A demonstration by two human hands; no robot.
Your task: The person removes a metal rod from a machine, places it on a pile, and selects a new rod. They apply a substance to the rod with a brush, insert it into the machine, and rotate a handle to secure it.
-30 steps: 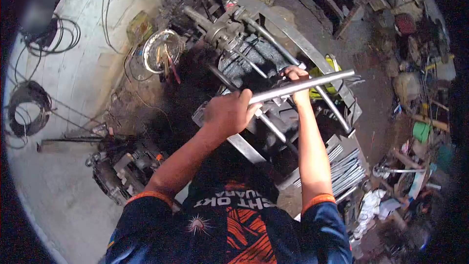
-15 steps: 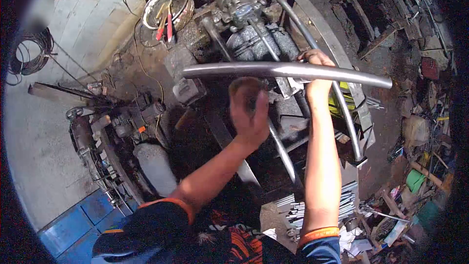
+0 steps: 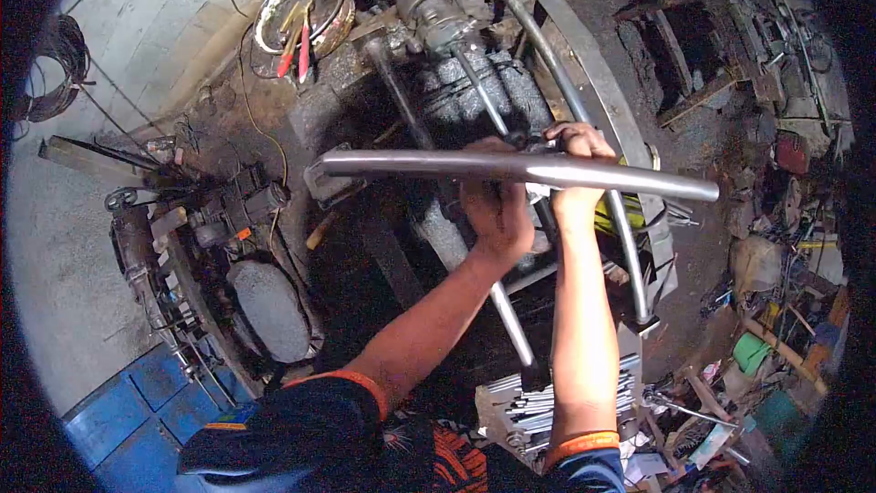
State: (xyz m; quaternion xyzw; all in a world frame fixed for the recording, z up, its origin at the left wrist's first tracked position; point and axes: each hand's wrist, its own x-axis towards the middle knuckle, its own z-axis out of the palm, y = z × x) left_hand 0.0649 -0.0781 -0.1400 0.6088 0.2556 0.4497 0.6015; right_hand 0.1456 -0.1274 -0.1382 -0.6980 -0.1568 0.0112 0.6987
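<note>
A long, slightly bowed steel pipe (image 3: 411,162) spans crosswise in front of me, above a machine frame. My right hand (image 3: 582,173) is closed around it right of the middle, with curled fingers showing past its far side. My left hand (image 3: 500,215) is at the pipe's middle, partly hidden beneath it, with fingers showing beyond the far edge; it looks wrapped round the pipe. Beneath are the frame's steel rods (image 3: 630,256) and a central shaft (image 3: 479,91) running from a round metal hub (image 3: 438,23). Something dark between the hands cannot be made out.
To the left stands a greasy motor-driven machine (image 3: 219,228). A round white-rimmed pan (image 3: 265,23) holds red-handled pliers (image 3: 297,55). Thin metal rods (image 3: 529,411) lie in a pile near my right forearm. Scrap litters the right side, and cables (image 3: 59,73) hang at left.
My left hand, earlier apart from the pipe and blurred, has come up against it beside my right hand. The pipe has shifted slightly left and toward me in the view.
</note>
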